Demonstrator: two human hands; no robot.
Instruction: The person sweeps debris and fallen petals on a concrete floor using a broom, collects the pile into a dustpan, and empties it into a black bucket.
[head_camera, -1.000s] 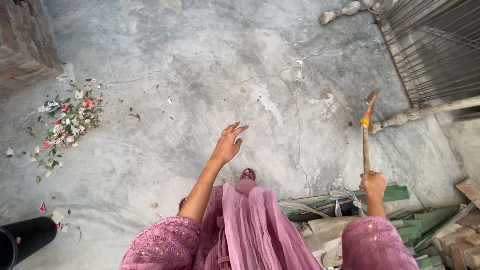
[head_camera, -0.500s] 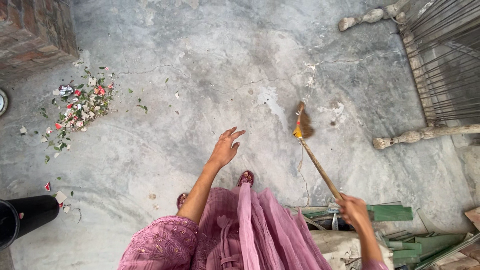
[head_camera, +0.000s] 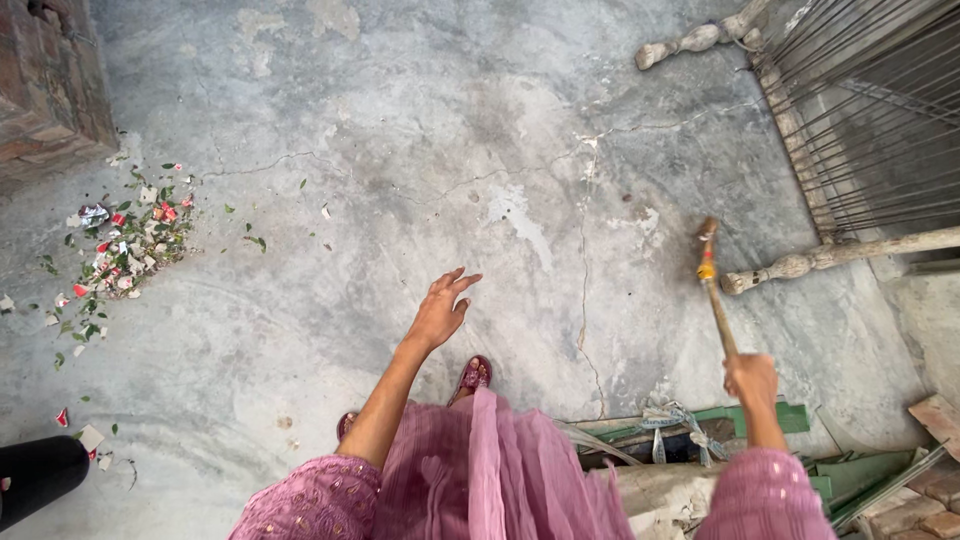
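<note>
I look straight down at a grey concrete floor (head_camera: 420, 150) and my pink dress. My right hand (head_camera: 751, 380) is closed around the lower end of a thin brown stick (head_camera: 716, 300) with a yellow band near its top; the stick points away from me over the floor. My left hand (head_camera: 440, 312) hangs empty in front of me, fingers spread, above bare concrete. My sandalled foot (head_camera: 474, 375) shows just below it. A heap of swept litter (head_camera: 120, 245), green leaves with red and white scraps, lies on the floor far to the left.
A brick wall (head_camera: 50, 85) stands at the top left. A cot frame with turned wooden legs (head_camera: 820, 260) and cords fills the top right. Green boards and sacks (head_camera: 700, 440) lie by my right side. A black round object (head_camera: 40, 478) sits at the bottom left.
The stick in my right hand has swung from leaning left to pointing nearly straight ahead, further right. My left hand stays out and empty. The view has drifted slightly.
</note>
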